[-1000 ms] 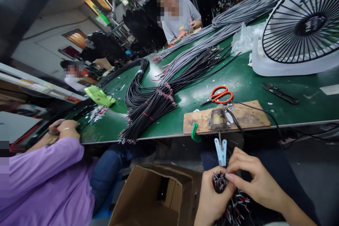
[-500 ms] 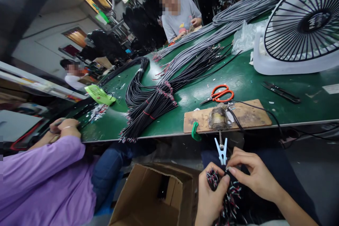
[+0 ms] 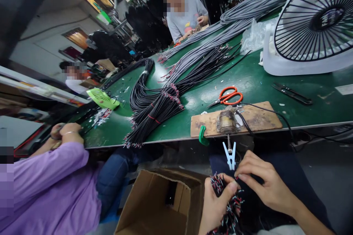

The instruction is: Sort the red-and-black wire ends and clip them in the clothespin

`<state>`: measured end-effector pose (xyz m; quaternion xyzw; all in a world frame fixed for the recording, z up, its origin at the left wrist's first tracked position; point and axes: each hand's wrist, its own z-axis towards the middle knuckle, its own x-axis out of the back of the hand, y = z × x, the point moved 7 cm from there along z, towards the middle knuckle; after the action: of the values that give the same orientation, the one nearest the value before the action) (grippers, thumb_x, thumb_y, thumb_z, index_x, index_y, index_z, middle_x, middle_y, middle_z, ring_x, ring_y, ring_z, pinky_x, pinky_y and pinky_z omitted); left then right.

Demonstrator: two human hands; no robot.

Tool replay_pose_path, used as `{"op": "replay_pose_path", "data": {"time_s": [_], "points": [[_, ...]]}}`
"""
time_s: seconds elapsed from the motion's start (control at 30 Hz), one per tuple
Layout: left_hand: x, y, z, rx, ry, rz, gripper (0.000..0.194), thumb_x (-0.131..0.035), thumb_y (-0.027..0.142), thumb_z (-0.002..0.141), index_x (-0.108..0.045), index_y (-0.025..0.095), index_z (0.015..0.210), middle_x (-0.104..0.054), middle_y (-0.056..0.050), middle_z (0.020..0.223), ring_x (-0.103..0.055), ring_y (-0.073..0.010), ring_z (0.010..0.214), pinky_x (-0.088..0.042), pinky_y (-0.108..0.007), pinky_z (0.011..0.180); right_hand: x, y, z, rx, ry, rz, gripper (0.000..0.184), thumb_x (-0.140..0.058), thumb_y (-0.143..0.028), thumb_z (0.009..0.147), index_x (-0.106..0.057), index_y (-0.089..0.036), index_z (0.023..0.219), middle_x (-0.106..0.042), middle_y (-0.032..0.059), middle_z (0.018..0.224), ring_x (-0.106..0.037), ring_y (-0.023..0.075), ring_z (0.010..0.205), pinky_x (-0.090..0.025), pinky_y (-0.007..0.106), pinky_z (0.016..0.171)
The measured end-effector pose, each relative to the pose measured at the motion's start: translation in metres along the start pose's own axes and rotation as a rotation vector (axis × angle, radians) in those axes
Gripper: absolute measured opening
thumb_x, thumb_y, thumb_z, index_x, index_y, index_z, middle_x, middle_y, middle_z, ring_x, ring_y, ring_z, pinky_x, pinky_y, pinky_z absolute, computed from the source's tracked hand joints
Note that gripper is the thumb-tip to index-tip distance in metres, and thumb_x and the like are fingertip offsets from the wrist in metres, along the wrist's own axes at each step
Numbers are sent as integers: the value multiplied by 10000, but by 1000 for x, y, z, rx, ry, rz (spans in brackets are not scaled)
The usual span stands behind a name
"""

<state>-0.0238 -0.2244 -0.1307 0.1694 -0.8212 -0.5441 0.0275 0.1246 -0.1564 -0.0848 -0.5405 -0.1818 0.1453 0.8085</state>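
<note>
My left hand (image 3: pixel 216 203) is closed around a bundle of thin black cables (image 3: pixel 233 211), whose red, white and black wire ends stick out above and below the fist. Thumb and forefinger of my right hand (image 3: pixel 266 181) are pinched on a small wire end, beside my left thumb. Just above both hands, a light blue clothespin (image 3: pixel 230 157) hangs on the shaft of a small motor (image 3: pixel 227 122). That motor is fixed to a wooden board (image 3: pixel 263 115) at the table edge, by a green clamp (image 3: pixel 203 136).
Orange-handled scissors (image 3: pixel 231 96) and black snips (image 3: pixel 292 93) lie on the green table (image 3: pixel 198 99). A white fan (image 3: pixel 275 67) stands at right. Black cables (image 3: pixel 154 112) and grey cables (image 3: pixel 204 49) spread leftward. An open cardboard box (image 3: pixel 149 205) and a purple-sleeved co-worker (image 3: pixel 55 176) are at left.
My right hand has drawn slightly away from my left, and the gap between them is a little wider. The cable bundle has shifted left and tilted in my left hand.
</note>
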Motion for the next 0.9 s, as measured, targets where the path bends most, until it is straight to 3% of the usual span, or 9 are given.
{"op": "replay_pose_path", "data": {"time_s": [0.17, 0.27, 0.43, 0.6, 0.7, 0.9], "points": [[-4, -1, 3, 15, -72, -65, 336, -837, 420, 744, -636, 156, 792, -681, 3, 646, -511, -63, 352, -371, -182, 349, -11, 30, -3, -290, -57, 256, 278, -585, -364, 947, -693, -162, 790, -606, 45, 744, -560, 193, 705, -444, 317, 643], [-8, -4, 6, 93, -126, -191, 398, -848, 452, 722, -573, 167, 760, -615, 55, 546, -502, -57, 316, -363, -163, 337, -11, 40, -5, -342, -19, 275, 273, -621, -373, 926, -742, -159, 807, -631, 57, 752, -586, 207, 734, -449, 326, 672], [-12, -4, 8, 114, -205, -256, 433, -838, 464, 738, -524, 166, 711, -592, 67, 494, -509, -47, 304, -371, -137, 337, -11, 25, -2, -168, 55, 278, 144, -719, -322, 875, -781, -198, 912, -699, 64, 798, -612, 216, 795, -466, 346, 749], [-16, -4, 8, 129, -310, -286, 349, -814, 426, 784, -585, 163, 762, -610, 58, 544, -538, -46, 324, -382, -131, 340, -12, 16, 5, -55, 166, 344, 162, -731, -331, 880, -790, -214, 784, -735, 48, 694, -614, 191, 684, -456, 349, 700], [-20, 0, 10, 137, -376, -296, 351, -812, 433, 783, -606, 152, 747, -587, 54, 538, -523, -46, 315, -388, -142, 334, -12, 16, 5, -10, 168, 358, 156, -730, -349, 880, -799, -222, 820, -744, 47, 697, -620, 190, 663, -456, 362, 701], [-23, 0, 11, 166, -389, -300, 359, -815, 435, 777, -613, 142, 725, -557, 53, 530, -503, -38, 324, -380, -138, 337, -9, 10, -2, 40, 146, 249, 120, -638, -219, 942, -755, -218, 916, -701, 45, 759, -597, 196, 729, -427, 385, 780]]}}
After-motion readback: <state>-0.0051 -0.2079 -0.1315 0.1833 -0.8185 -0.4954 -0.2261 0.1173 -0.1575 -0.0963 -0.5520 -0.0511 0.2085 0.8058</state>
